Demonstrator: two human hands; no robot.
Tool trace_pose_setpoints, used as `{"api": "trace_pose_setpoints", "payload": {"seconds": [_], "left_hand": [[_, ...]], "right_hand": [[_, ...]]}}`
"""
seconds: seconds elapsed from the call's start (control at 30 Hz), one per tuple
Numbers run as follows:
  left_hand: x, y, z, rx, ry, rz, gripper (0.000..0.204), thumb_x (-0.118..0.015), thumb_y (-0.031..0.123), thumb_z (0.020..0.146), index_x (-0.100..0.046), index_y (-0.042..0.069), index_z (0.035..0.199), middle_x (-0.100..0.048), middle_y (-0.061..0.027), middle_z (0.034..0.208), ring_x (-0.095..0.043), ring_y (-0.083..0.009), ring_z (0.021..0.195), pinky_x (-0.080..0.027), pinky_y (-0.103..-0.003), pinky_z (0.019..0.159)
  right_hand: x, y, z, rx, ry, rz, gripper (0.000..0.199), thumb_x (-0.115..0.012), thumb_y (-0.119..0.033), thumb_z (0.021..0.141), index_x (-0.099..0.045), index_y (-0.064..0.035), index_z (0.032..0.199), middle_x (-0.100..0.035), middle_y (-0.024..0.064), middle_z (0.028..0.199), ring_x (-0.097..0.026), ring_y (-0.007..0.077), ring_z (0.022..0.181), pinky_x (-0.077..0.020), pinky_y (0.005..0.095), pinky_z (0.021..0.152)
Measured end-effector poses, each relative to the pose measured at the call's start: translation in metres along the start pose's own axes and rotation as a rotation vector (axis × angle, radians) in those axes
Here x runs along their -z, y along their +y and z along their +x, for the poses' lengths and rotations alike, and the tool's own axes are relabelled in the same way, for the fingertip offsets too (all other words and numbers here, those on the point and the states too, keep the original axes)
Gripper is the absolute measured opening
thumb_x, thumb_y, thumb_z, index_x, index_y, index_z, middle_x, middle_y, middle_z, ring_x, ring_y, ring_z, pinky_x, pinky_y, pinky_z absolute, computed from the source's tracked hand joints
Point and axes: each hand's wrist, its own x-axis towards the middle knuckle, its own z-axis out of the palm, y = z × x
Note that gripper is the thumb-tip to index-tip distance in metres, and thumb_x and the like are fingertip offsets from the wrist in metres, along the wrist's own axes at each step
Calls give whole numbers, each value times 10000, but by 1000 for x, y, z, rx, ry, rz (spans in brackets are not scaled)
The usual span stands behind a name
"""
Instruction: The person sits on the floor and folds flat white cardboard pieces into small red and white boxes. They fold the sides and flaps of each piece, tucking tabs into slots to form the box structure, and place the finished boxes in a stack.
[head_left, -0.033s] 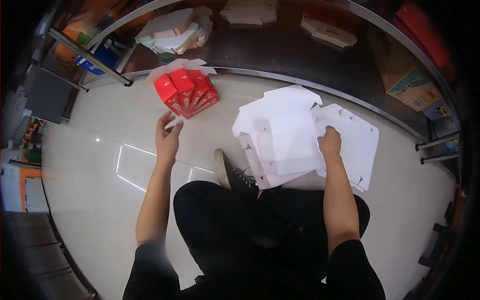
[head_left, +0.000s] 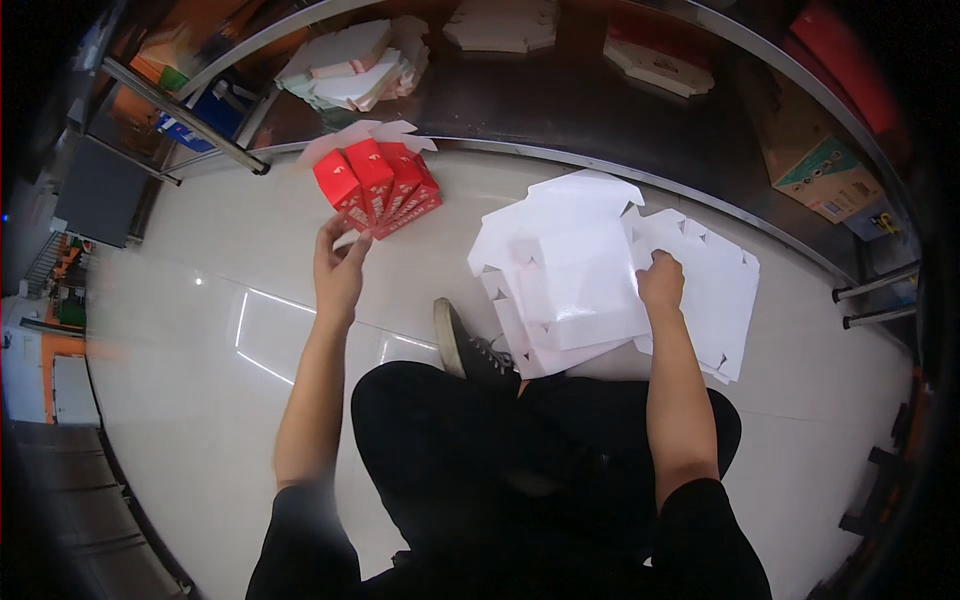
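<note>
A person sits on a pale, glossy floor (head_left: 200, 300), seen from above, dark-trousered legs folded and one dark shoe (head_left: 470, 345) pointing forward.

The left hand (head_left: 338, 268) reaches out to a fanned row of small red cartons (head_left: 378, 185) standing just ahead of it on the floor. Its fingers curl around the near edge of the closest carton or a white flap beneath it; exactly which one they pinch is too small to tell.

The right hand (head_left: 660, 282) rests on a loose stack of flat white die-cut card blanks (head_left: 580, 270), fingers bent and pressing down on the seam where two sheets overlap, apparently gripping an edge.

The blanks look thin, light and bendy, with notched tabs that could crease or tear, so they are likely best lifted by a straight outer edge rather than a tab, one sheet at a time, since smooth card tends to slide. The red cartons seem hollow and light, stiff enough to pinch across their narrow sides, yet easy to crush if squeezed hard.

Beyond runs a dark surface edged by a metal rail (head_left: 600, 165), carrying more folded blanks (head_left: 350, 70) and a brown cardboard box (head_left: 820, 170).
</note>
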Motion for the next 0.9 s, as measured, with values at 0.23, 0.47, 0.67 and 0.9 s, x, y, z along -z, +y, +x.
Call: {"api": "trace_pose_setpoints", "payload": {"seconds": [0.23,0.47,0.67,0.9], "left_hand": [[-74,78,-2,-12,43,-401,378,-692,144,954,-571,-13,1275,-599,-61,1185,-609,-152,1018,-487,-296,917],[-161,-1,-22,425,-283,-390,704,-359,567,1058,-413,14,1490,-493,-153,1459,-532,-237,1269,-390,-384,1094],[-180,40,-61,395,-431,-449,761,-279,594,1066,-300,16,1562,-438,-141,1531,-456,-237,1368,-346,-452,1135],[-178,41,-58,293,-497,-600,575,-612,265,1010,-432,-17,1477,-560,-118,1409,-558,-236,1267,-444,-419,1065]], "right_hand": [[126,-78,-66,220,143,317,283,-674,-118,891,-665,-2,1148,-694,243,1082,-676,411,1006,-531,463,867],[144,-40,-64,197,210,1080,261,-663,-131,915,-654,36,1114,-696,253,1062,-665,427,1001,-506,413,894],[109,-46,-51,138,251,884,340,-684,-156,904,-616,41,1173,-698,245,1060,-678,393,975,-511,404,877],[102,-71,-59,225,218,819,186,-677,-61,926,-624,4,1093,-702,93,913,-644,151,793,-507,286,687]]}}
